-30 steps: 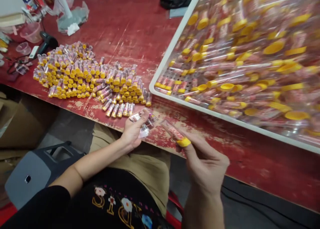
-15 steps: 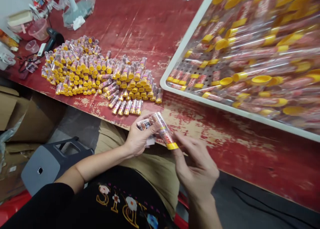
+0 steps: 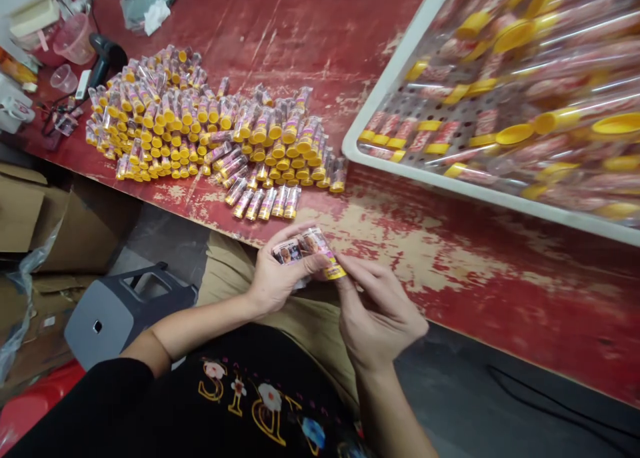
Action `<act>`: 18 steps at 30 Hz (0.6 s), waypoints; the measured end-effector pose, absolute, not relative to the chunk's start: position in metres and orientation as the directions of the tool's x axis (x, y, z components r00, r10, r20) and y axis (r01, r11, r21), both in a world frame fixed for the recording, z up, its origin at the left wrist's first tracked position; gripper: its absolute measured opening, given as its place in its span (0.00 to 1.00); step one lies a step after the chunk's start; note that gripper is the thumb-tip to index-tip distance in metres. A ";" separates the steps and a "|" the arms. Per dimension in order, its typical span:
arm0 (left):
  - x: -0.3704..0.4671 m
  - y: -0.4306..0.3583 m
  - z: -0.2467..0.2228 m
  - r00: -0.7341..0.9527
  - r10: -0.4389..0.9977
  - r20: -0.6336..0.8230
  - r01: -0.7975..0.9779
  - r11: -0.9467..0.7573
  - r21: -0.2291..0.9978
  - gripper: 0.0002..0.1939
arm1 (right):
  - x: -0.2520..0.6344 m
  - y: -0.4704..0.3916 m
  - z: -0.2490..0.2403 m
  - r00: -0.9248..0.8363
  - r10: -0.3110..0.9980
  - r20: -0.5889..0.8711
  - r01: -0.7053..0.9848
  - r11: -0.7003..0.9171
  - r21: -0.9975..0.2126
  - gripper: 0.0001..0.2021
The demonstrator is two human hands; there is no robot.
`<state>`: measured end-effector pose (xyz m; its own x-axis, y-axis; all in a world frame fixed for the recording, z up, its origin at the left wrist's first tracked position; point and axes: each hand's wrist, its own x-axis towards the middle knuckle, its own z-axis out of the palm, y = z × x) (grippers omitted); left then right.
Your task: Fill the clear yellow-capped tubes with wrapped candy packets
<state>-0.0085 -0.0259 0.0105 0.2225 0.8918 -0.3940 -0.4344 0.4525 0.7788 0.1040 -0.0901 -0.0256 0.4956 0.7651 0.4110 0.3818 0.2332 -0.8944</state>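
Note:
My left hand [image 3: 277,278] is closed around a small clear tube [image 3: 320,245] with a printed picture, a purple band and a yellow end. The same hand holds a printed card [image 3: 289,251] between palm and fingers, and pale edges below it show under the thumb. At the tube's yellow end, the thumb and fingers of my right hand [image 3: 380,308] pinch together. Whether the purple and yellow print is a separate label or part of the tube's wrap, I cannot tell. Both hands are above my lap, at the table's front edge.
Many yellow-capped tubes [image 3: 170,118] lie stacked on the worn red table [image 3: 300,38]. To the right stands a white-rimmed tray [image 3: 353,141] of larger, blurred clear tubes. A dark hair dryer [image 3: 106,58] and plastic tubs are far left; a grey stool [image 3: 107,318] is below.
My right hand has come in closer, its fingers now pinching at the tube's yellow end. The tube shows less of its length. The view has shifted slightly.

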 end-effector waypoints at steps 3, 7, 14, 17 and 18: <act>-0.011 -0.023 0.001 0.201 0.883 -0.424 -0.431 0.468 0.771 0.33 | 0.103 -0.086 -0.032 0.500 0.788 0.361 0.352 0.196 -0.915 0.13; -0.021 -0.020 -0.013 0.114 0.857 -0.502 -0.481 0.490 0.727 0.36 | 0.096 -0.063 -0.045 0.521 0.815 0.252 0.230 0.151 -0.961 0.09; -0.050 -0.020 -0.013 -0.013 0.748 -0.664 -0.616 0.517 0.595 0.26 | 0.091 0.002 -0.059 0.401 0.796 0.452 0.484 0.235 -0.843 0.12; -0.056 -0.018 -0.010 -0.001 0.771 -0.637 -0.616 0.501 0.608 0.23 | 0.143 0.031 -0.045 0.396 0.774 0.495 0.587 0.201 -0.784 0.14; -0.056 -0.016 -0.010 0.006 0.773 -0.634 -0.607 0.507 0.612 0.23 | 0.167 0.045 -0.039 0.450 0.736 0.506 0.637 0.132 -0.759 0.15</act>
<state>-0.0559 -0.0162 -0.0096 0.0061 0.7732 -0.6341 -0.6071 0.5067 0.6121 0.1668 0.0447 -0.0393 0.4500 0.7357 0.5062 0.6374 0.1324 -0.7591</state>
